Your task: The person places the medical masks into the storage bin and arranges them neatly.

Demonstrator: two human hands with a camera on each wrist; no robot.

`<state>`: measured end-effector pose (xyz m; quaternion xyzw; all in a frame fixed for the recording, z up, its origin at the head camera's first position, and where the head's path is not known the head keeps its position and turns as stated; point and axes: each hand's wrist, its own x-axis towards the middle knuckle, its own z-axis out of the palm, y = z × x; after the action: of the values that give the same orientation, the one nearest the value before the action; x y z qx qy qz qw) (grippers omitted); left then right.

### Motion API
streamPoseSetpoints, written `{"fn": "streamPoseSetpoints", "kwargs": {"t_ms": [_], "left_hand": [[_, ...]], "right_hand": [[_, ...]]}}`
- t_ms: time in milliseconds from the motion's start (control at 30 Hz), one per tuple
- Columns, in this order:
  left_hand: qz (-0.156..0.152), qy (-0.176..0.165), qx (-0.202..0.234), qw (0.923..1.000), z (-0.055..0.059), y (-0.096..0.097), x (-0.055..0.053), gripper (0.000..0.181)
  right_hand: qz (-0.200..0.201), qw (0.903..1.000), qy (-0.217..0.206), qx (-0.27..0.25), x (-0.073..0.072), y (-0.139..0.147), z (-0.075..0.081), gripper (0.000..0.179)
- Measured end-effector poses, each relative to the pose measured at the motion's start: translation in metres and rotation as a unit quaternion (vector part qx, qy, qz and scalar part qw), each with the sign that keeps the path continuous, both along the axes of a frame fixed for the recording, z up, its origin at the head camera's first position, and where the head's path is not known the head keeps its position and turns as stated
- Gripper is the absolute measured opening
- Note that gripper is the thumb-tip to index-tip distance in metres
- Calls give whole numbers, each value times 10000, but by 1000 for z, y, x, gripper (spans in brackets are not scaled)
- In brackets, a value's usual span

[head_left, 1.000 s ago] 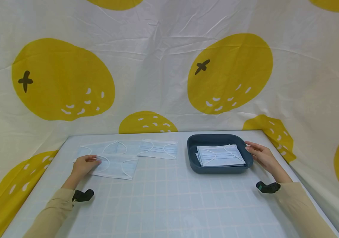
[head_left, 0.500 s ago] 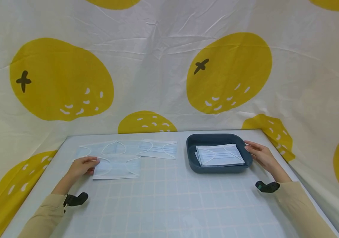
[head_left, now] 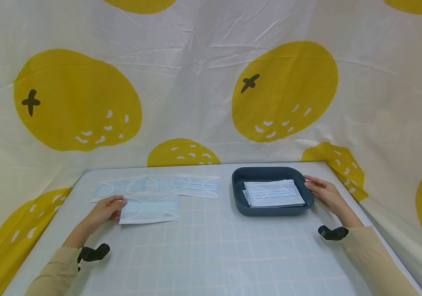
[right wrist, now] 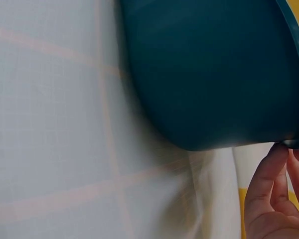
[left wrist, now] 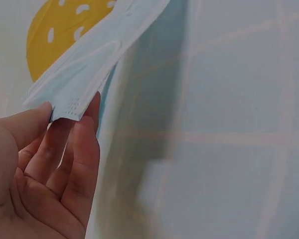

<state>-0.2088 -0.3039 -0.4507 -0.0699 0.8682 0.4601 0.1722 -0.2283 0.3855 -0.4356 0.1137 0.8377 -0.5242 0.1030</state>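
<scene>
My left hand [head_left: 104,211] pinches the left edge of a light blue face mask [head_left: 149,209] between thumb and fingers. In the left wrist view the mask [left wrist: 89,64] slants up from the fingertips, raised off the table. A dark teal tray [head_left: 273,211] stands at the back right, with a stack of folded masks [head_left: 277,195] in it. My right hand [head_left: 327,197] is at the tray's right rim. In the right wrist view the fingers [right wrist: 269,174] touch the rim from below, and the thumb is mostly cut off by the frame edge.
Behind the held mask, more masks lie flat in a row on the table, one at the left [head_left: 118,187] and one further right [head_left: 199,186]. A pale checked cloth covers the table [head_left: 211,255]. A curtain with yellow fruit prints [head_left: 196,102] hangs along the back and sides.
The left hand lifted the front mask off the table and shifted it slightly right, its wrist moving out leftward. The right hand and the tray stayed where they were.
</scene>
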Motion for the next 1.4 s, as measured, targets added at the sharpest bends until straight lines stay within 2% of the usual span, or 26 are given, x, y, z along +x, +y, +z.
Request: {"fn": "streamPoseSetpoints", "kwargs": {"t_ms": [200, 600, 900, 1400], "left_hand": [[-94, 145, 122, 9998, 3, 8, 2, 61], [165, 328, 297, 9989, 22, 35, 7, 59], [570, 303, 352, 9973, 28, 50, 8, 60], [679, 325, 488, 9960, 43, 80, 9, 59]], "right_hand": [[-7, 10000, 8, 44, 1, 1, 1, 67], [-116, 9999, 15, -83, 1, 2, 1, 67], [-47, 9998, 54, -160, 1, 2, -2, 68], [-19, 10000, 1, -90, 0, 1, -2, 68]]}}
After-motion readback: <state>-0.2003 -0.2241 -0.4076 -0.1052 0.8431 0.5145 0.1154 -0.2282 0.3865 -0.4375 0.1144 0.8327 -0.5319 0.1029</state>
